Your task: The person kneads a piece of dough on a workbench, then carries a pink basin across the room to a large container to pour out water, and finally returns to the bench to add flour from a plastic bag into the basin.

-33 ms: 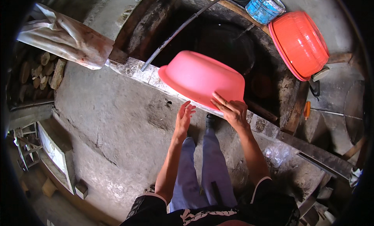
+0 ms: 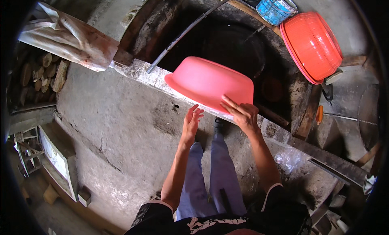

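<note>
A pink plastic basin [image 2: 212,83] lies tipped over at the pale front ledge [image 2: 142,78], its smooth outer side showing and its rim toward me. My right hand [image 2: 243,115] grips the basin's near right end, with two fingers stretched along its outside; the thumb is hidden. My left hand [image 2: 192,119] hovers just short of the near rim, fingers loosely bent and apart, holding nothing. Whatever is under or inside the basin cannot be seen.
Behind the ledge is a dark, sooty pit [image 2: 227,40], with a metal pipe [image 2: 186,34] slanting across it. Orange basins [image 2: 314,46] and a blue bucket [image 2: 276,8] stand at the back right. A cloth [image 2: 73,42] and firewood [image 2: 42,75] are at left.
The far side of the pink basin has dipped slightly. Both hands stay almost where they were.
</note>
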Demonstrator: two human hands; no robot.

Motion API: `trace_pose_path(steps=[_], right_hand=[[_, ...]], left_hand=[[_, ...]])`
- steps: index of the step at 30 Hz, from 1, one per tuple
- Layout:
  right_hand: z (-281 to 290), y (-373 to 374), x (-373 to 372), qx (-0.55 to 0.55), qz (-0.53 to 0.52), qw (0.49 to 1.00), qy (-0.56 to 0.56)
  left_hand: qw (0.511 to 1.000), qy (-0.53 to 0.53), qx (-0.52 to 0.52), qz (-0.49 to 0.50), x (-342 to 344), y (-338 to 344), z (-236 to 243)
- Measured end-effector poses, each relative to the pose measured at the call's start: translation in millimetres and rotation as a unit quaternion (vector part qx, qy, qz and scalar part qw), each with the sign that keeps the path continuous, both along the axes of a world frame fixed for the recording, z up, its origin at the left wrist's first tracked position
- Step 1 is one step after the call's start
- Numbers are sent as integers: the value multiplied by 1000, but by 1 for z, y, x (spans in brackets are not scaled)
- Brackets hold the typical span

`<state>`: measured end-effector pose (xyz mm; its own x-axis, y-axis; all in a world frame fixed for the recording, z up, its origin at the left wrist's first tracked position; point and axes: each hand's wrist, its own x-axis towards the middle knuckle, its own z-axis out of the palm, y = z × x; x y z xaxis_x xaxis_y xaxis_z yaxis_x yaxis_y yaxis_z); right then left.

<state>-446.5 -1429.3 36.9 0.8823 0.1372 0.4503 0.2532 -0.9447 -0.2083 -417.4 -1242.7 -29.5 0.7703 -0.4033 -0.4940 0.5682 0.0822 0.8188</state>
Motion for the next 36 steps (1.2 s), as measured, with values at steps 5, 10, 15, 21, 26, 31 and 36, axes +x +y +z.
trace_pose_path(steps=[5,10,15,21,26,31,36], right_hand=[[4,-14,2,104,-78,989,-69],[10,7,10,534,-282,783,-150],[7,23,22,758,-306,536,-210],[-11,14,0,754,-358,540,-111],[-30,-4,-22,664,-398,633,1],[-63,-41,-26,541,-479,691,15],[-98,-84,5,339,-417,842,51]], left_hand=[[999,23,26,8,-1,-1,3],[988,124,37,82,-3,-28,29],[953,217,-168,126,0,-52,44],[939,222,-205,165,-1,-50,32],[957,197,-118,180,-13,-51,28],[969,131,-58,203,-24,-60,26],[985,97,-29,139,-4,-66,2]])
